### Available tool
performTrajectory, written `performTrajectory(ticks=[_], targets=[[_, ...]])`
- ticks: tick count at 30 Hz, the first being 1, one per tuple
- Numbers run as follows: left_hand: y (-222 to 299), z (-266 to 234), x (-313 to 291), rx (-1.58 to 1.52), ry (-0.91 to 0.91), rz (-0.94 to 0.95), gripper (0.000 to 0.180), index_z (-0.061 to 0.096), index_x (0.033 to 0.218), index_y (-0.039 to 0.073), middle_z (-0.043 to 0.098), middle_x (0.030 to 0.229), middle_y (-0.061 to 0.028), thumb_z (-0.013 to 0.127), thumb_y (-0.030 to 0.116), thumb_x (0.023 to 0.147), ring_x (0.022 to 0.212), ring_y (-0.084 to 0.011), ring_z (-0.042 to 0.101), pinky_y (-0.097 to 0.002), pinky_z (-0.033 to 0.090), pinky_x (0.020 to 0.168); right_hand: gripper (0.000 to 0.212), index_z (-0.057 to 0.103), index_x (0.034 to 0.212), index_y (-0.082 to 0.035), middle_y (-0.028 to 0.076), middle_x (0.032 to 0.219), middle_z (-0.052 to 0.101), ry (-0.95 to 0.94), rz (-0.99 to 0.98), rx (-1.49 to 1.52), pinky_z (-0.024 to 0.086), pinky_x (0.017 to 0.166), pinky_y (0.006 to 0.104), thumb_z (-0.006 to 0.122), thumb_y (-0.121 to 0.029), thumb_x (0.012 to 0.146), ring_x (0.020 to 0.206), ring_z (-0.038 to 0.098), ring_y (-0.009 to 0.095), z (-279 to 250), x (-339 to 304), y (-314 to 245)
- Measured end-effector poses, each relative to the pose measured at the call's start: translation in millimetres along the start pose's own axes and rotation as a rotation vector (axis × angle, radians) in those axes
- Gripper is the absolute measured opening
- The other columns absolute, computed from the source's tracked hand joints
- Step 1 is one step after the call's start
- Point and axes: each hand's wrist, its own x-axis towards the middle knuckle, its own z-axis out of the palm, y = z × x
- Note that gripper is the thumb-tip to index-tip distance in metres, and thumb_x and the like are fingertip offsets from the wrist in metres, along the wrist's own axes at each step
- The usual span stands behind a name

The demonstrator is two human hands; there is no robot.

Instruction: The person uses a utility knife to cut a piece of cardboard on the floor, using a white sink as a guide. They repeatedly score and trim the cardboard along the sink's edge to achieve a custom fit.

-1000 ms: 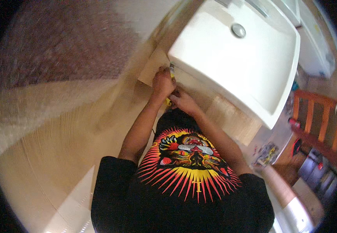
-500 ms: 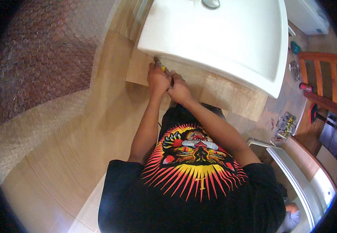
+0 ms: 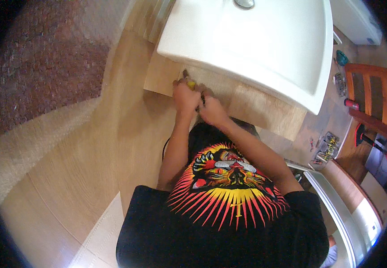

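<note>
Close together at the front left of a white washbasin (image 3: 247,49), my two hands are closed over a light wood-coloured countertop (image 3: 265,105). My left hand (image 3: 185,97) grips a slim tool (image 3: 191,83) with a yellow part and a dark tip; its exact kind is too blurred to tell. The tip points away from me, just short of the basin's front lower edge. My right hand (image 3: 211,109) is curled against the left, fingers around a dark piece at the tool's near end; whether that belongs to the tool is hidden.
Brownish bubble wrap (image 3: 55,67) covers the surface at the far left. To the right are a wooden chair (image 3: 367,91), a red can (image 3: 351,104), a tray of small tools (image 3: 327,145) and a white-framed panel (image 3: 336,210). Part of another person (image 3: 331,255) shows at the lower right.
Both hands have drawn slightly toward me and to the right with the tool. Its dark tip has come away from the basin's lower edge, where it was before.
</note>
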Motion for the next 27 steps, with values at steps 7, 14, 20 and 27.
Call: performTrajectory(ticks=[7, 14, 20, 27], targets=[[-22.3, -19.3, 37.1, -0.088, 0.031, 0.008, 0.024, 0.066, 0.089, 0.0, 0.063, 0.091, -0.0197, 0.073, 0.016, 0.073, 0.086, -0.0381, 0.06, -0.0455, 0.05, 0.075, 0.06, 0.034, 0.135, 0.003, 0.032, 0.108, 0.06, -0.01, -0.037, -0.086, 0.046, 0.088, 0.0534, 0.054, -0.027, 0.087, 0.1, 0.059, 0.047, 28.1, 36.1, -20.8], [-64.7, -1.7, 49.2, -0.186, 0.004, 0.238, 0.021, 0.068, 0.095, 0.002, 0.064, 0.09, -0.0179, 0.069, 0.012, 0.077, 0.082, -0.0329, 0.061, -0.0422, 0.049, 0.074, 0.048, 0.043, 0.131, -0.005, 0.022, 0.11, 0.062, 0.299, -0.103, -0.24, 0.049, 0.086, 0.0511, 0.052, -0.021, 0.087, 0.1, 0.062, 0.04, 54.5, 42.6, -21.9], [-109.0, -15.4, 62.2, -0.327, -0.47, 0.414, 0.039, 0.058, 0.116, 0.0, 0.057, 0.115, -0.0147, 0.066, 0.01, 0.079, 0.105, -0.0284, 0.055, -0.0397, 0.044, 0.093, 0.029, 0.068, 0.103, -0.018, 0.008, 0.099, 0.069, 0.382, -0.178, 0.078, 0.052, 0.078, 0.0451, 0.048, -0.029, 0.087, 0.091, 0.066, 0.031, 43.7, 31.2, -43.1], [-174.2, -4.8, 105.3, 0.027, -0.416, 0.922, 0.05, 0.048, 0.133, -0.001, 0.045, 0.138, -0.023, 0.051, 0.029, 0.093, 0.13, -0.0351, 0.04, -0.0437, 0.034, 0.107, 0.03, 0.067, 0.107, -0.012, 0.006, 0.106, 0.066, 0.437, -0.109, -0.17, 0.052, 0.075, 0.0436, 0.061, -0.025, 0.08, 0.094, 0.065, 0.025, 80.7, 63.5, -19.7]])
